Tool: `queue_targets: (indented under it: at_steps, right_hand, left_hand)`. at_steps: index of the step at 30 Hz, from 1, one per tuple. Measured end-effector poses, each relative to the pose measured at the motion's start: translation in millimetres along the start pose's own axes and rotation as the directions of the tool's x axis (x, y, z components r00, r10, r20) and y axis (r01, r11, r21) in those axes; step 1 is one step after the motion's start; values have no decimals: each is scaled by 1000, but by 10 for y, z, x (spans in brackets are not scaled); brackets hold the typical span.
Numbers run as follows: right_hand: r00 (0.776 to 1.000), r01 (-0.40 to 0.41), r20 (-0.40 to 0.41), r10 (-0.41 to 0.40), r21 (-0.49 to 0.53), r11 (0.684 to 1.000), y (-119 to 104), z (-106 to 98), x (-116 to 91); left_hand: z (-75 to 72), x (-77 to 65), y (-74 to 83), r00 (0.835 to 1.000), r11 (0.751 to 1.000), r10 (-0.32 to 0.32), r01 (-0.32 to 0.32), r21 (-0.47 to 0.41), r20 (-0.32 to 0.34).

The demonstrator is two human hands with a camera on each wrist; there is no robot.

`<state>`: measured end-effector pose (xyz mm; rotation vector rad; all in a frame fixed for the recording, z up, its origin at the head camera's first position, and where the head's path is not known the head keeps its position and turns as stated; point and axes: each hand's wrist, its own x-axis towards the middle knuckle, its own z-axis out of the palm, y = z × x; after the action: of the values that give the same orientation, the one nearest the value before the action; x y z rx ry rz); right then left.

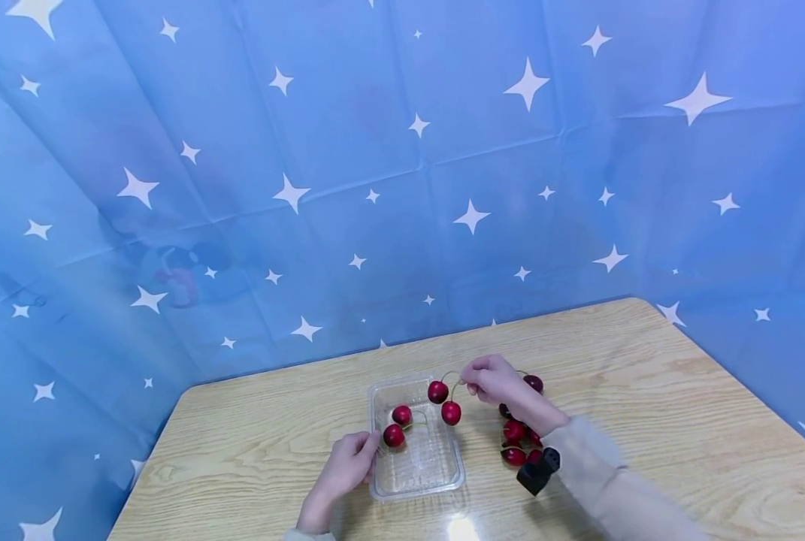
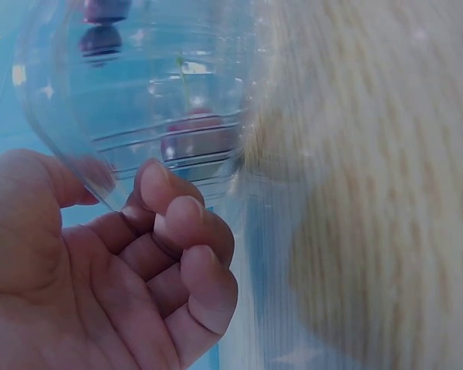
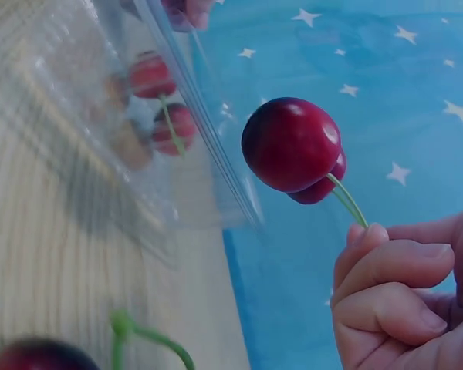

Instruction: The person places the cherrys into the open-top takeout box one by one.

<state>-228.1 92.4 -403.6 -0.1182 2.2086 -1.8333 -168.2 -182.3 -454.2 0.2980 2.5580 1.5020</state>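
Lower centre, we list: left hand (image 1: 348, 460), pinching the clear tray (image 1: 431, 460), tippable by a tug; two cherries (image 1: 394, 435) inside; cherry pair (image 1: 451, 412) by its right rim, stems (image 3: 349, 202) pinched by right hand (image 1: 493, 382), droppable should that pinch slacken; rightmost, cherry pile (image 1: 513, 430).

Blue backdrop (image 1: 388, 158) (star-printed, creased), wooden table (image 1: 267, 432)
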Motion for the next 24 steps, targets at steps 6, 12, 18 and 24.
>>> queue_targets:
  at_steps: [6,12,18,24]
  right_hand:
    - [1000,7,-23,-6,12,1000,50,146,51]
    - [999,-8,-45,8,0,1000,96,246,80]
    - [997,-26,-73,23,-52,998,133,309,83]
    - [996,2,-89,-13,-128,992,148,365,90]
  left_hand:
    - [3,-2,-3,1000,1000,1,-1,-7,1]
    - [3,1,3,1000,1000,5,-5,5,3]
    - [1,2,17,1000,1000,0,0,20,4]
    - [5,1,23,1000,1000,2,-2,26,-2]
